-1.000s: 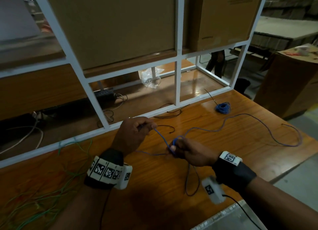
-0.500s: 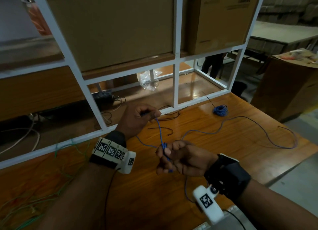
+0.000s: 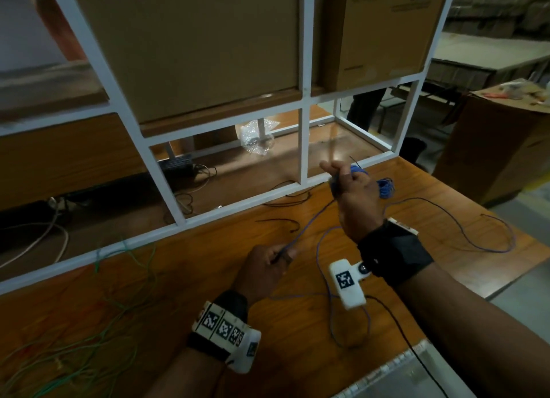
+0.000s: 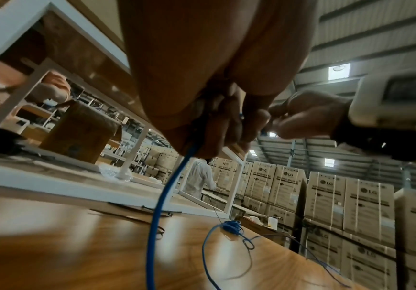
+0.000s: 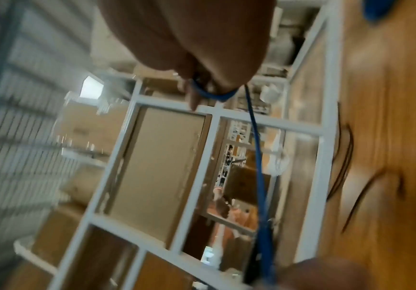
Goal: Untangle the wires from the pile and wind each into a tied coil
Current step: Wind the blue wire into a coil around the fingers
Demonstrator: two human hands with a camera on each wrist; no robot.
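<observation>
1. Presently, the left hand pinches the blue wire; the right hand, raised farther right, holds turns of it wound round the fingers.
2. Risk: the slack looped on the tabletop near the right wrist may knot if pulled fast.
3. Risk: wound turns may slip off if the right-hand fingers spread.
4. A finished blue coil lies just right of the right hand.

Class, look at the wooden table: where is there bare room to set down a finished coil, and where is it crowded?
Bare wood lies between the white frame and the left hand, apart from a thin black wire. The near edge between both forearms is mostly free. Crowded: green wires at the left, blue wire looping at the right around the right hand, and a blue coil beyond.
</observation>
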